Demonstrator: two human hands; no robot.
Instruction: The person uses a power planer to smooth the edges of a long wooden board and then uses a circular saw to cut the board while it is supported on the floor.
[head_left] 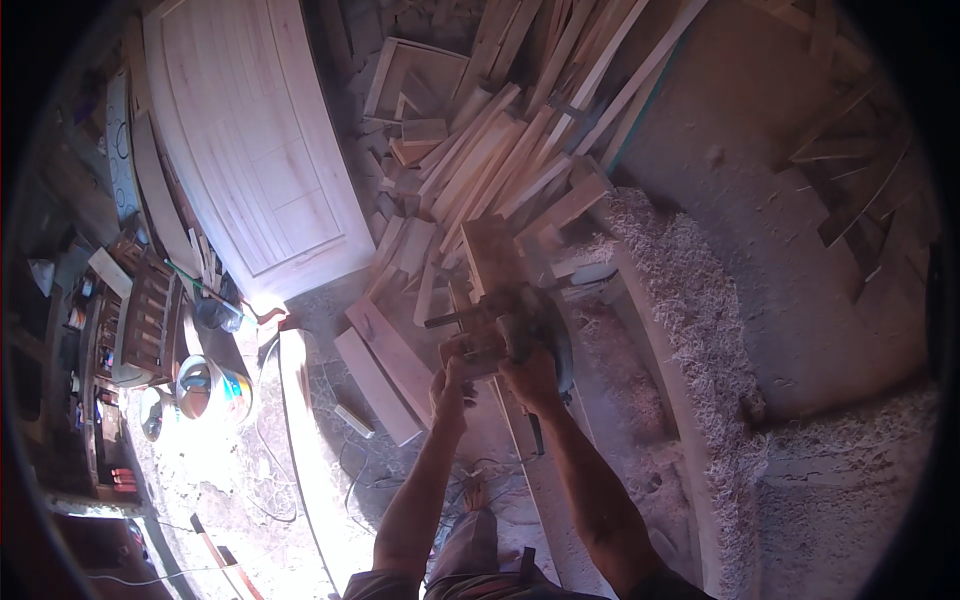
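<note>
A dark, dusty power tool [525, 325], in shape like a hand-held circular saw, sits over a long wooden board [493, 252] in the middle of the view. A dark bar [442, 322] sticks out from its left side. My right hand [530, 380] is closed on the tool's near end. Just left of it, my left hand [452, 390] is closed at the edge of the tool's brownish base; its fingertips are partly hidden. The board shows beyond the tool and again below my hands. Dimness hides the blade and the tool's underside.
A pile of offcuts [470, 180] lies beyond the tool. A pale panelled door [270, 150] lies at the far left. Wood shavings [690, 300] heap along the right. Two flat boards [385, 370] and a bucket [200, 385] are at left, with a cable [270, 450] on the floor.
</note>
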